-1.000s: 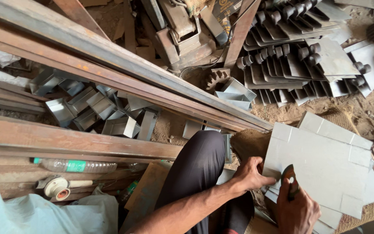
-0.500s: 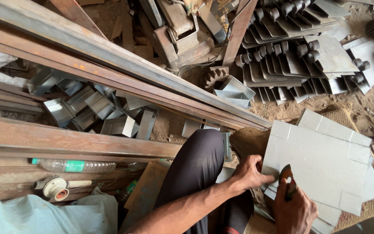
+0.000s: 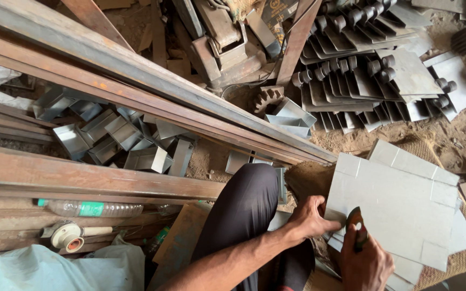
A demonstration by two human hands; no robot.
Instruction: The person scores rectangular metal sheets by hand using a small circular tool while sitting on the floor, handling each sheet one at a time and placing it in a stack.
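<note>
Little has changed since a second ago: the left hand (image 3: pixel 308 218) still presses the grey metal sheet (image 3: pixel 400 199) onto the floor stack, fingers spread flat, while the right hand (image 3: pixel 365 264) stays clenched around a small tool (image 3: pixel 356 226) at the sheet's edge.

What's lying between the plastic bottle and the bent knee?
In the head view, a rusty flat plate lies on the ground between the plastic bottle and the knee.

Right hand (image 3: pixel 367 265) cut off by bottom edge, wrist out of frame. Tool (image 3: pixel 356 226) in its grip mostly hidden by fingers, kind unclear. Left hand (image 3: pixel 309 216) fingertips hidden under sheet stack (image 3: pixel 400 205). Lower sheets covered by top one.
</note>
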